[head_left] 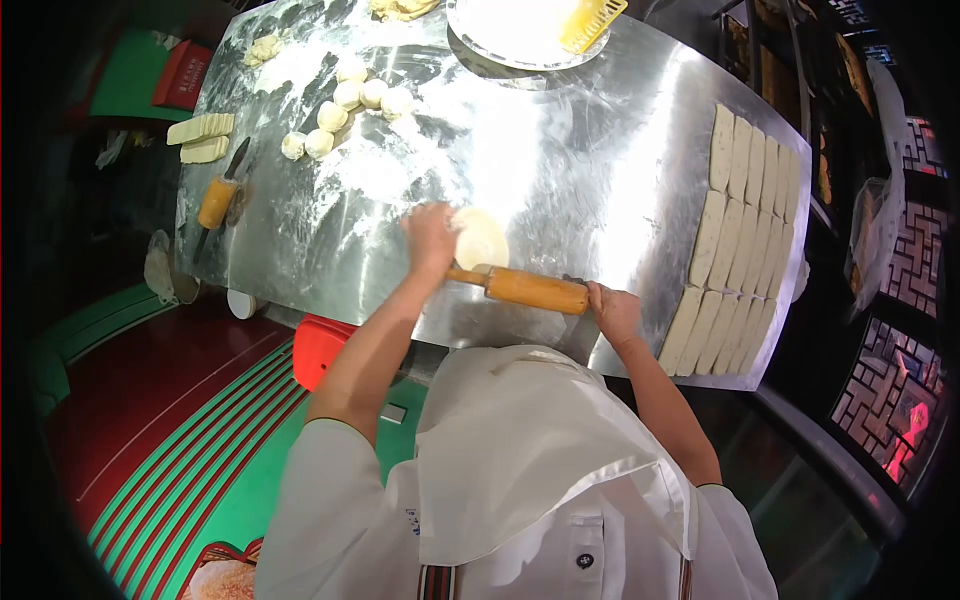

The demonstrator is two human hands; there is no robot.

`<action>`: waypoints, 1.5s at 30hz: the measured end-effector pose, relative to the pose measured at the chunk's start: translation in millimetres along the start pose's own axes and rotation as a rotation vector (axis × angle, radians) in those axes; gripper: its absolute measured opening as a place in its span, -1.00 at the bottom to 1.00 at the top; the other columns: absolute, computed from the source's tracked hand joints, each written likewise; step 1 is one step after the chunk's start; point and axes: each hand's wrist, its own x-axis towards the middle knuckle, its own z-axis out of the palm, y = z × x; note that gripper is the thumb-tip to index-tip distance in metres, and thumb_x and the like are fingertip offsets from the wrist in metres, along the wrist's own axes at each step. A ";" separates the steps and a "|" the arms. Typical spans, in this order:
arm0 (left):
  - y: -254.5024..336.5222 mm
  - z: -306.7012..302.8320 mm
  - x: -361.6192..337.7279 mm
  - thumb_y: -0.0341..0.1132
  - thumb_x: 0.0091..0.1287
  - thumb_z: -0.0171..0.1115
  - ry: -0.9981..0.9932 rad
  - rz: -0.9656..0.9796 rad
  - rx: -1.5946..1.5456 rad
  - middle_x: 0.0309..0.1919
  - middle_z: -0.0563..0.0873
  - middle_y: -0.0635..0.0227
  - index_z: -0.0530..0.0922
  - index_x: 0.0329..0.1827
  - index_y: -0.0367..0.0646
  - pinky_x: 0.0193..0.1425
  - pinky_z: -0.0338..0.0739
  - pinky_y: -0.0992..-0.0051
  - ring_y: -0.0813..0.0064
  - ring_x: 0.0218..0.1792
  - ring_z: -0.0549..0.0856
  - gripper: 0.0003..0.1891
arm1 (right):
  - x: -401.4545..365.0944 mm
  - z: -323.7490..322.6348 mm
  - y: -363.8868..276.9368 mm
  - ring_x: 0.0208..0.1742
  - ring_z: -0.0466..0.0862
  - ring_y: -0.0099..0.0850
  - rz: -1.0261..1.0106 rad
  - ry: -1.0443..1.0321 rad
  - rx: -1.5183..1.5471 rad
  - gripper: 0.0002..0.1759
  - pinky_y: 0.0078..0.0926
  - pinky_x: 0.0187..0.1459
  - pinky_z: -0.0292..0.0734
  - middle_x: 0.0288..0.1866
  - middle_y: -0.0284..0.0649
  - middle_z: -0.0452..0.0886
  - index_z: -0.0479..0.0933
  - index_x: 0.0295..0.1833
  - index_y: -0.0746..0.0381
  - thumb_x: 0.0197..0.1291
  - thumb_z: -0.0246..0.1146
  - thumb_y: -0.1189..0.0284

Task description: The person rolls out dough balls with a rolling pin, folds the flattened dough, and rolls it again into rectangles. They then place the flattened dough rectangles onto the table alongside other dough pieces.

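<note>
A flat round of dough lies on the metal table in front of me. My left hand is at its left edge, fingers curled and slightly blurred, seeming to pinch the rim. The rolling pin rests across the near edge of the round, its wooden barrel tilted down to the right. Wrapped around its right handle is my right hand. The pin's free left handle points toward my left wrist. Beyond my left hand, several dough balls sit in a floury patch.
Rows of pale dough strips cover the right side of the metal table. A second rolling pin and stacked dough slices lie at the left. At the far edge stands a bowl with a yellow scraper. A red stool is below.
</note>
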 end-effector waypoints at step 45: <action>-21.6 -8.2 75.2 -0.41 0.16 0.41 0.458 -0.233 -0.235 -0.18 0.67 0.14 0.59 -0.20 -0.18 0.04 0.50 0.17 0.06 -0.08 0.64 -0.80 | -12.8 28.1 54.8 -0.59 0.62 -0.36 0.681 0.018 0.670 -0.31 -0.35 -0.42 0.56 -0.62 -0.18 0.62 0.63 -0.40 0.37 0.54 -0.11 0.05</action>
